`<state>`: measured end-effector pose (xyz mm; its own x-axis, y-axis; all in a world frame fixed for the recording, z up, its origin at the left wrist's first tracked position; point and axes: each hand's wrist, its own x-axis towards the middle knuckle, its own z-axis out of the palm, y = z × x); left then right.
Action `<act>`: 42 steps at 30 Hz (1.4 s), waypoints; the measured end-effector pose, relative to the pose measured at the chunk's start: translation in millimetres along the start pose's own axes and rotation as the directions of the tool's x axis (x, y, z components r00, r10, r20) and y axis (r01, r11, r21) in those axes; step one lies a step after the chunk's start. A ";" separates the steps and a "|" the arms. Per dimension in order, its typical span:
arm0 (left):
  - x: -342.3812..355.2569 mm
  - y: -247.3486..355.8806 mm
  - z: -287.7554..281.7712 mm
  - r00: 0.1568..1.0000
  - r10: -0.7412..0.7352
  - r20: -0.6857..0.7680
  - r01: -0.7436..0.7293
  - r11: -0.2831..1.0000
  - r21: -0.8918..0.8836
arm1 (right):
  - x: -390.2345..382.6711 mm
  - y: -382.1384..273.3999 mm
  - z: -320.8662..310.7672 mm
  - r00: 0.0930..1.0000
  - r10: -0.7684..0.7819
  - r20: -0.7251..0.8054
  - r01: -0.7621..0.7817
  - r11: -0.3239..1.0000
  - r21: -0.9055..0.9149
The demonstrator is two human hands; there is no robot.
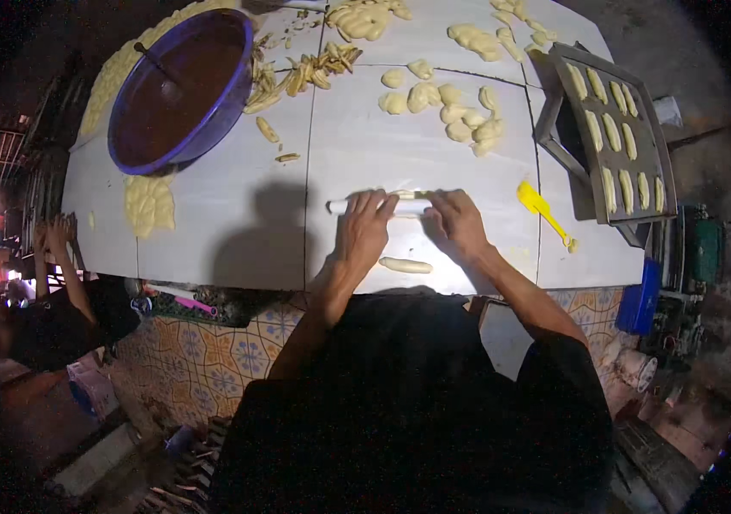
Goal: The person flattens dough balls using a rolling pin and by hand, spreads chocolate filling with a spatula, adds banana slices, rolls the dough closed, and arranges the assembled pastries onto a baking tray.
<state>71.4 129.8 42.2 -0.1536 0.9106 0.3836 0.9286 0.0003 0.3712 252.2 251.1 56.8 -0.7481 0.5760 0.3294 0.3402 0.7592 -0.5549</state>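
Note:
A white rolling pin (405,208) lies crosswise on the table in front of me. My left hand (367,221) is curled over its left part, with the pin's end sticking out past the fingers. Over its right end bends my right hand (461,224), fingers closed around it. A thin strip of pale dough (403,194) shows just beyond the pin, partly hidden by my fingers. Nearer to me rests a finger-shaped dough roll (405,265). To the right of my right hand lies a yellow plastic scraper or spatula (534,202).
A blue basin (247,64) of brown filling with a spoon stands far left, beside banana pieces (297,75). Dough lumps (459,111) lie beyond my hands. A metal tray (592,167) with several dough rolls is tilted at right. Another person's hands (55,233) are at the left edge.

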 end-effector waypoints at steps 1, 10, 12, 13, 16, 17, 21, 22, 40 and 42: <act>7.2 -0.6 8.2 0.999 -0.021 -0.044 0.023 0.999 0.048 | 1.3 14.4 11.0 0.991 -0.087 -0.097 0.083 0.995 -0.052; -37.7 2.9 9.5 0.998 -0.046 0.047 0.051 0.993 -0.107 | -49.5 21.0 -1.5 0.996 -0.087 0.025 0.085 0.993 0.087; -9.3 13.3 13.3 0.982 -0.093 0.165 0.075 0.991 0.115 | -33.2 34.2 11.1 1.000 0.011 0.011 -0.010 0.988 -0.152; 7.3 12.9 21.5 0.975 -0.133 0.176 0.088 0.966 0.243 | -21.6 36.9 19.5 0.998 0.061 -0.002 -0.060 0.966 -0.252; 63.1 -6.8 42.6 0.953 -0.232 0.196 0.153 0.925 0.348 | 32.0 41.0 15.4 0.991 0.126 -0.053 -0.137 0.922 -0.363; 81.4 -12.5 46.2 0.956 -0.262 0.135 0.206 0.921 0.330 | 40.5 45.0 16.6 0.985 0.151 -0.081 -0.170 0.909 -0.381; 137.6 -35.3 61.6 0.952 -0.303 0.043 0.264 0.884 0.387 | 70.4 59.2 11.9 0.966 0.182 -0.185 -0.241 0.890 -0.387; 147.5 -44.4 65.6 0.956 -0.294 0.016 0.266 0.884 0.386 | 78.3 56.8 8.3 0.963 0.192 -0.192 -0.253 0.889 -0.381; 10.5 -54.9 -15.4 0.985 -0.163 -0.064 0.169 0.981 0.098 | -86.8 176.5 -89.4 0.912 0.410 -0.025 -0.398 0.867 -0.300; -40.8 -57.7 -31.6 0.928 -0.328 -0.176 0.361 0.910 0.206 | -58.7 172.7 -78.3 0.911 0.412 -0.021 -0.402 0.875 -0.270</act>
<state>13.4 79.5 31.8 -0.5069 0.7722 0.3830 0.8587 0.4140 0.3020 399.4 372.1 1.4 -0.5298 0.8436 0.0876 0.7518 0.5149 -0.4118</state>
